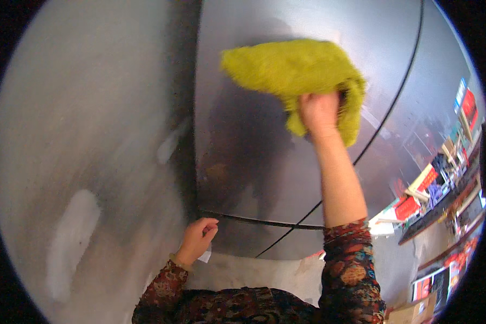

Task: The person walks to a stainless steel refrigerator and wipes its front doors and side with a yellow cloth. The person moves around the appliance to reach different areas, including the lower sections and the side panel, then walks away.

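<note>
My right hand [320, 111] grips a fluffy lime-green cloth [295, 67] and presses it against a glossy grey door panel [259, 182], apparently of a refrigerator. The cloth drapes around the hand and hides most of its fingers. Lower left, my left hand [198, 239] is near the panel's bottom left corner, its fingers loosely curled. Just beside that hand's wrist a small white piece [205, 256] shows; whether it is held is not clear. A dark gap [263, 220] runs along the panel's bottom, and a dark seam [397, 95] crosses it.
A grey wall [85, 101] with whitish patches [75, 239] stands close on the left. On the right, a dark shelf [437, 210] bears red boxes [407, 208] and other goods. A cardboard box [413, 312] sits at the lower right. Pale floor [251, 273] shows before me.
</note>
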Available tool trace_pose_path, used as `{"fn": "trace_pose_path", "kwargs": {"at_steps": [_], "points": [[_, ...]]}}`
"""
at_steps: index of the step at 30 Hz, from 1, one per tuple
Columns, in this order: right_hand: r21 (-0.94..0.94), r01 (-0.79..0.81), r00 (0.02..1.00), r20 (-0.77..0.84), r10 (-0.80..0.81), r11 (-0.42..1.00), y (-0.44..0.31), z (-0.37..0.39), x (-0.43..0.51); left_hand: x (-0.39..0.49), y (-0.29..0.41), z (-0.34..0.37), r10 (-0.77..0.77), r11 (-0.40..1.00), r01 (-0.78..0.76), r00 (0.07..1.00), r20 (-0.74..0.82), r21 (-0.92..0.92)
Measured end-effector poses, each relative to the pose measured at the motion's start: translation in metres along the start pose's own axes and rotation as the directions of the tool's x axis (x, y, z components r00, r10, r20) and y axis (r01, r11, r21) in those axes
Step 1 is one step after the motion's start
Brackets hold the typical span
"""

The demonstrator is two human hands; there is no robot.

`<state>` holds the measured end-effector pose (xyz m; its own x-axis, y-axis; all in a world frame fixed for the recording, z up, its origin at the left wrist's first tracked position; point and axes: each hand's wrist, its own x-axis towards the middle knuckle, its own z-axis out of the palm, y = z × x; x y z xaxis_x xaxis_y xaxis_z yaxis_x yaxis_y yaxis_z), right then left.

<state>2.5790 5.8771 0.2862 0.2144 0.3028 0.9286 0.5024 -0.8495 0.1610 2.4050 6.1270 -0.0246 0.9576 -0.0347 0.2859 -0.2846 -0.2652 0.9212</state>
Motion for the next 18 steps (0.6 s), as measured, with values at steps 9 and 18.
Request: {"fn": "trace_pose_path", "kwargs": {"at_steps": [9,18], "points": [[0.292,-0.127,0.816,0.575,-0.068,0.948,-0.015,0.036,-0.198,0.002,0.011,0.010,-0.007,1.000,0.007,0.999,0.047,0.007],[0.534,-0.235,0.816,0.562,-0.134,0.812,0.035,-0.006,-0.290,0.006,0.030,0.041,-0.016,0.997,0.007,0.993,0.118,0.076]]}}
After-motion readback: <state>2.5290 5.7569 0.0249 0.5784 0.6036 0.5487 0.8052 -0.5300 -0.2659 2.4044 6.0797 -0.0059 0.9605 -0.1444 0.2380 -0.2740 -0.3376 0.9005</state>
